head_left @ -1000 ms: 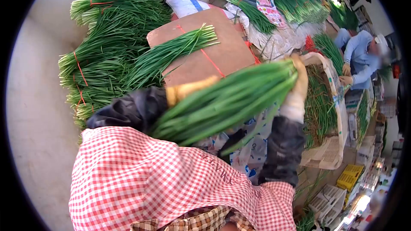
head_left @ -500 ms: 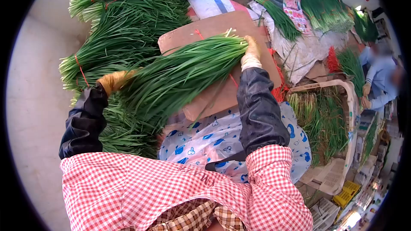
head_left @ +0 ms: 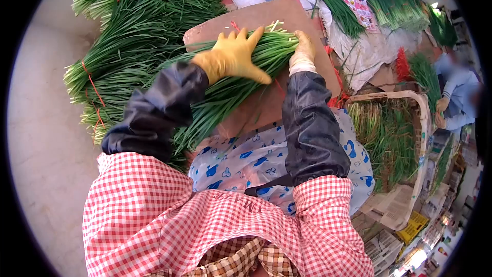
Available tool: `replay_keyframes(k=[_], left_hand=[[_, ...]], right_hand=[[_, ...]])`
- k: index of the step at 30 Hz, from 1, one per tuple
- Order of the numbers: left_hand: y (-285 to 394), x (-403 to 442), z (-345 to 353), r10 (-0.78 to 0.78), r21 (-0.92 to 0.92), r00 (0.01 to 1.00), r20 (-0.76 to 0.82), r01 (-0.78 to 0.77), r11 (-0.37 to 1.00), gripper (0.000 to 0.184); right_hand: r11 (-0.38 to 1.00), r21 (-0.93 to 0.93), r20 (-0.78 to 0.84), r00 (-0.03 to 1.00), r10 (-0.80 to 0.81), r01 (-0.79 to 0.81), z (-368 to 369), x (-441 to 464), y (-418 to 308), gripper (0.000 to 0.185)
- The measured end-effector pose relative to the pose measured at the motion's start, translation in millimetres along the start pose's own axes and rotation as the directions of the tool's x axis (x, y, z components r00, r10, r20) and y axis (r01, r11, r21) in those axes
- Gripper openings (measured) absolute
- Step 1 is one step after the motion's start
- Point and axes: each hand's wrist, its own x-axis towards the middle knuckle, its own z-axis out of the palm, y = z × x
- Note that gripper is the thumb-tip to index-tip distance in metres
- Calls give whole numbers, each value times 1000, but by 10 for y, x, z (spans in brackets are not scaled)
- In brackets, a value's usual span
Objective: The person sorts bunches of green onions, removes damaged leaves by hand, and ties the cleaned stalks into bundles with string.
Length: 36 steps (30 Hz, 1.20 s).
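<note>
A bundle of long green stalks (head_left: 220,103) lies slantwise across a brown board (head_left: 215,24), its pale cut ends at the upper right. My left hand (head_left: 233,57), in a yellow glove, rests on top of the stalks with its fingers spread. At the cut ends my right hand (head_left: 303,48), also gloved, is closed round the bundle's edge. A red tie (head_left: 234,26) pokes out on the board beyond the stalks. Under the board's near edge spreads a white plastic sheet with blue prints (head_left: 241,161).
Tied green bundles (head_left: 128,36) are piled at the left. A basket (head_left: 424,138) of stalks stands at the right, below red strings (head_left: 403,66). More bundles (head_left: 392,2) lie on white sacking at the back. Another person (head_left: 458,90) works at the far right.
The bundle has come down onto the board from being swung through the air. My left hand has moved from the leafy end to the middle of the stalks, fingers now spread.
</note>
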Motion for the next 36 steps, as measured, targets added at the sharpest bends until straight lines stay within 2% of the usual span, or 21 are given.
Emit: replay_keyframes(k=[2,4,6,7,8,9,11,12,14,15,17,18,21,24,26,27,28,30,32,34,36], left_hand=[[56,-161,126,-111,62,994,-18,112,992,132],[-36,-179,365,-156,43,982,-103,161,986,128],[-122,-119,437,-173,-8,978,-115,173,985,123],[-162,-110,474,-154,-9,974,-167,155,988,117],[-198,-100,459,-157,-20,973,-169,156,988,117],[-235,-83,439,-153,-52,977,-149,147,988,115],[-308,-56,497,-120,-80,975,-185,107,991,108],[-298,-66,500,-117,-91,976,-183,102,991,108],[-303,-65,450,-137,-95,981,-135,125,988,108],[-296,-64,439,-147,-96,981,-128,136,986,107],[-311,-64,421,-154,-106,981,-116,142,984,107],[-321,-69,405,-159,-113,983,-94,148,983,107],[-345,-58,370,-139,-144,988,-68,128,981,108],[-386,-29,393,-99,-161,990,-95,83,983,108],[-385,-3,386,-124,-170,989,-82,109,979,105],[-394,10,389,-114,-146,990,-80,102,984,100],[-410,13,400,-107,-121,991,-74,98,988,96],[-406,0,375,-107,-145,992,-70,96,985,91],[-419,24,349,-115,-141,993,-40,108,984,90],[-467,102,319,-129,-127,991,20,130,983,87],[-433,116,210,-51,-140,991,121,68,988,80]], right_hand=[[998,-17,-33,998,-61,61,45,-10,5,8],[996,-71,57,997,-43,47,-19,16,-10,16],[979,64,193,965,176,-191,-40,-50,-181,33],[987,-19,271,950,156,-157,-254,173,-173,45],[969,-237,157,981,111,-71,-381,108,-377,39],[842,-496,221,968,-116,214,-464,-21,-606,34],[210,-745,541,758,-364,633,-733,-273,-929,25],[-184,-668,733,597,-324,721,-872,-377,-1021,22],[-329,-288,955,297,-25,899,-1008,-667,-1041,30],[-502,-167,913,325,245,848,-1006,-871,-979,39],[-471,130,854,142,500,873,-1052,-1043,-767,44],[-407,133,874,86,477,904,-1022,-1128,-731,33],[-372,113,890,73,451,921,-982,-1109,-596,17],[-389,53,871,149,469,920,-880,-1176,-525,7],[-292,-248,866,346,360,924,-785,-1324,-433,6],[-194,-333,897,374,234,923,-660,-1434,-400,9],[-190,-322,900,362,242,927,-491,-1458,-348,9],[122,-341,915,359,-183,932,-136,-1389,-235,15],[-61,-428,888,407,-215,902,212,-1164,-171,16],[-326,-331,943,327,-68,886,523,-1068,-251,16],[-444,-143,986,166,13,885,677,-970,-207,16]])
